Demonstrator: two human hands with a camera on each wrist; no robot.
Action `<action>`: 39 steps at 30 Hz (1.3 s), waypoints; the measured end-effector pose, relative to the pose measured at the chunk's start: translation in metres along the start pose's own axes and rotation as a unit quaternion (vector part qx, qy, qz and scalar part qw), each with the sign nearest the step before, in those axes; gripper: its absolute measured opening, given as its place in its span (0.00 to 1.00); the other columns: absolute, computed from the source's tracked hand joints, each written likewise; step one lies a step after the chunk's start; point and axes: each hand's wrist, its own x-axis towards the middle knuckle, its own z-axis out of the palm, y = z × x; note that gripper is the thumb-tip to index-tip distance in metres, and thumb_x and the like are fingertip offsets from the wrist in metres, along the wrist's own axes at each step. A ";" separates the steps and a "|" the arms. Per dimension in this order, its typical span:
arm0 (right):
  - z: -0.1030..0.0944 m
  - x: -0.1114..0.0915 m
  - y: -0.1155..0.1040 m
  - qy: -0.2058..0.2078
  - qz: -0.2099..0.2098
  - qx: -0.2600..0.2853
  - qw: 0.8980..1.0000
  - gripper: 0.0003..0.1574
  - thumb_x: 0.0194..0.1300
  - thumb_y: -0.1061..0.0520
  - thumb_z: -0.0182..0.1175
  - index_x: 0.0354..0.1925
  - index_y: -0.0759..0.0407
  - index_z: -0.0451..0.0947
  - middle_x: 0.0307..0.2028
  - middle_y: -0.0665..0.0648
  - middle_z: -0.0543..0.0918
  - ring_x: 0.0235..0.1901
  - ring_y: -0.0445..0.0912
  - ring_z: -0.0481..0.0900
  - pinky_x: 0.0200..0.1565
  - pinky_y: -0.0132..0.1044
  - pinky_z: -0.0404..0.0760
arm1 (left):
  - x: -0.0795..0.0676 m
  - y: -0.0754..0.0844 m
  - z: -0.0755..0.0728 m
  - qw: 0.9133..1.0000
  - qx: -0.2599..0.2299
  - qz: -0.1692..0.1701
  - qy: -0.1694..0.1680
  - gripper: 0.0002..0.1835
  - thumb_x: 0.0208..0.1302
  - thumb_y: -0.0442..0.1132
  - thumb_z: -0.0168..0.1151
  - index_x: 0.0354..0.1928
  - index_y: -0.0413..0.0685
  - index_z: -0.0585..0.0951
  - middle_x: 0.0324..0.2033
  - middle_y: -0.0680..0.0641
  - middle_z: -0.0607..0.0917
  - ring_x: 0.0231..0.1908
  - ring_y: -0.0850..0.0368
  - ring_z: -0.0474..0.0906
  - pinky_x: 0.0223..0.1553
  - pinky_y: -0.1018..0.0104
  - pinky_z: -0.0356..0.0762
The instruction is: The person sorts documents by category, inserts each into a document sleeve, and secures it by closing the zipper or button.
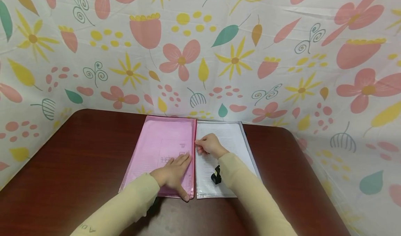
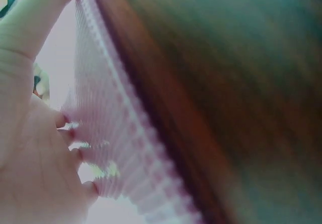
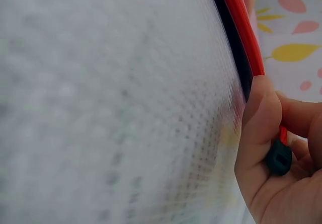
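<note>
A pink see-through mesh document pouch [image 1: 169, 131] lies flat with printed sheets showing through. My left hand [image 1: 175, 173] rests on its lower right part, fingers spread and thumb near the bottom edge. Along the pouch's right side runs a red zipper edge [image 3: 244, 27]. The right hand [image 1: 210, 144] pinches this red edge with thumb and fingertips, about midway up. A dark zipper pull [image 3: 279, 158] on a red cord hangs against the curled fingers. Beneath the right hand lies a grey-edged clear mesh pouch [image 1: 203, 190], side by side with the pink one, with printed sheets inside.
Both pouches lie on a dark brown wooden table [image 1: 87, 159]. A floral cloth [image 1: 200, 55] hangs behind the table's back edge and along its sides. A small black device [image 1: 216, 176] shows beside the right cuff, over the grey-edged pouch.
</note>
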 end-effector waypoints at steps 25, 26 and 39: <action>0.000 0.026 -0.004 0.019 0.044 0.183 0.982 0.17 0.65 0.61 0.57 0.46 0.76 0.76 0.23 0.57 0.81 0.22 0.42 0.82 0.31 0.35 0.84 | -0.007 0.004 0.001 1.000 0.014 0.001 0.006 0.75 0.24 0.70 0.75 0.73 0.43 0.47 0.74 0.42 0.44 0.74 0.44 0.40 0.71 0.45 0.43; 0.000 0.027 -0.004 0.021 0.044 0.185 0.981 0.17 0.65 0.61 0.57 0.46 0.76 0.76 0.23 0.56 0.81 0.22 0.42 0.82 0.31 0.35 0.84 | -0.008 0.004 0.002 1.000 0.014 0.001 0.007 0.75 0.24 0.70 0.74 0.73 0.43 0.47 0.74 0.42 0.45 0.73 0.44 0.40 0.71 0.44 0.43; -0.002 0.037 -0.014 0.066 0.023 0.206 0.976 0.17 0.66 0.61 0.56 0.46 0.76 0.76 0.24 0.59 0.82 0.21 0.43 0.83 0.33 0.37 0.84 | -0.011 0.007 0.004 1.000 0.026 -0.008 -0.002 0.76 0.22 0.71 0.73 0.74 0.45 0.47 0.74 0.43 0.43 0.74 0.45 0.40 0.71 0.45 0.44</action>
